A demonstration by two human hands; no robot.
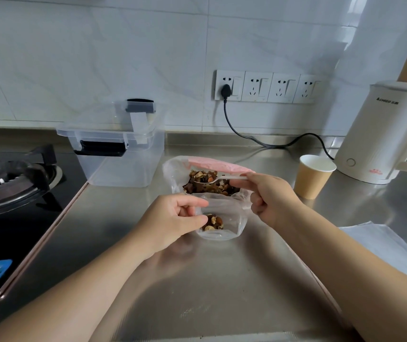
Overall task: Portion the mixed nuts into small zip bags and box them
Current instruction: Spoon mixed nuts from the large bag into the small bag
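Head view: the steel counter [222,280] carries it all. My clear storage box [121,154] waits open at the back, ready for filled bags. The big bag of mixed nuts [207,180] sits just ahead. Against it, my left hand [172,223] pinches the small zip bag [222,224] open; a few nuts are inside. My right hand [271,198] fingers pinch the white spoon [222,178], loaded.

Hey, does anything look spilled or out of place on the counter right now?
Nothing stands out. The nuts sit inside the large bag and small zip bag; none show on the counter. The paper cup stands upright.
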